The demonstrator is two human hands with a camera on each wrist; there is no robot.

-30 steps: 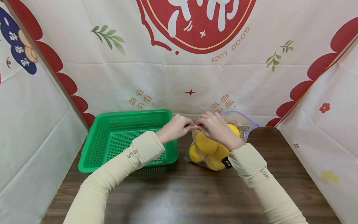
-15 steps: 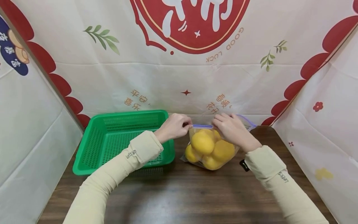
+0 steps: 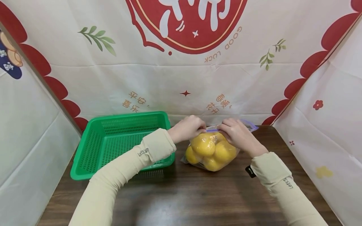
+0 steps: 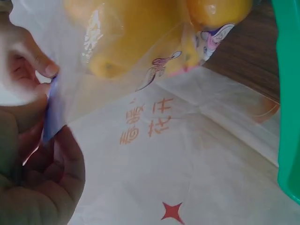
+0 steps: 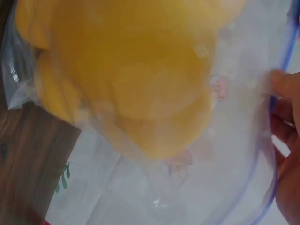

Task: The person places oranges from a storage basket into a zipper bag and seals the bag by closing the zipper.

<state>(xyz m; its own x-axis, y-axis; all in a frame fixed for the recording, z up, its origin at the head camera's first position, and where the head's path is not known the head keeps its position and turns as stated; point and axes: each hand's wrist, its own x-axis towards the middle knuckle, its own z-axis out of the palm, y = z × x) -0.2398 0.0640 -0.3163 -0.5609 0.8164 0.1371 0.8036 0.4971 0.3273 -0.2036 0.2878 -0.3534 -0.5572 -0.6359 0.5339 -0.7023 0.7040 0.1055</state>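
Note:
A clear zip bag point(image 3: 237, 151) with a purple seal strip point(image 3: 212, 130) stands on the table, holding several yellow fruits point(image 3: 204, 145) that look like lemons. My left hand point(image 3: 190, 128) pinches the strip at its left part. Further right along the same strip, my right hand point(image 3: 238, 135) grips it between thumb and fingers. Beyond the right hand the bag's mouth bows out and stands apart. Close up in the left wrist view, thumb and fingers of the left hand point(image 4: 44, 180) hold the strip. Small printed figures show on the bag point(image 5: 180, 168) in the right wrist view.
A green perforated basket point(image 3: 167, 163) stands on the dark wooden table point(image 3: 181, 197), left of the bag. Printed cloth walls point(image 3: 158, 81) rise behind and at both sides. A small black tag point(image 3: 250, 171) is by the right cuff.
My right hand has slid right along the strip, away from the left hand. Then the left hand has moved right along it, closer to the right hand. The view has shifted slightly right.

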